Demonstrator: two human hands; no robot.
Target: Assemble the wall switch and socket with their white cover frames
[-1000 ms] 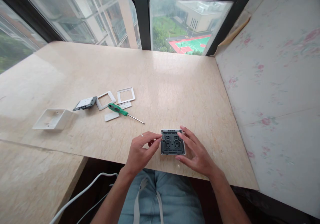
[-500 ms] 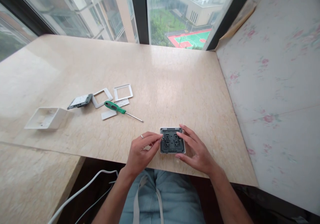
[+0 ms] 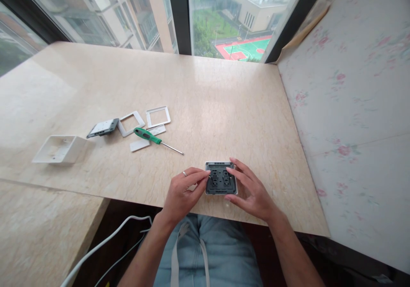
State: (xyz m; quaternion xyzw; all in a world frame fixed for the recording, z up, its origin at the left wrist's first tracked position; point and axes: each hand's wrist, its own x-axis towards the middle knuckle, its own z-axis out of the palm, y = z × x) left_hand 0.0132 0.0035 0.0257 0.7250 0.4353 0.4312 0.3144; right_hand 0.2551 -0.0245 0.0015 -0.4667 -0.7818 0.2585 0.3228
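A wall switch (image 3: 221, 188) lies near the front edge of the table, its dark inner face up, with two rocker mechanisms and a white rim. My right hand (image 3: 253, 188) grips it from the right: the thumb is at the lower edge, one finger at the top corner, another on the dark face. With thumb and forefinger pinched, my left hand (image 3: 185, 188) touches the switch's left side. Something tiny and shiny shows at those fingertips, too small to name. A green-handled screwdriver (image 3: 147, 136) rests to the left, beyond my left hand.
Left on the table (image 3: 224, 103) are a white back box (image 3: 60, 150), another switch body (image 3: 103, 127), a white frame (image 3: 128, 123), a second frame (image 3: 158, 116) and a white cover plate (image 3: 140, 145). Windows stand behind; a papered wall (image 3: 349, 120) bounds the right. A white cable (image 3: 105, 244) hangs below.
The pinched left fingers have shifted very slightly at the switch's left side. My right hand keeps the same hold, and the view has tilted a little.
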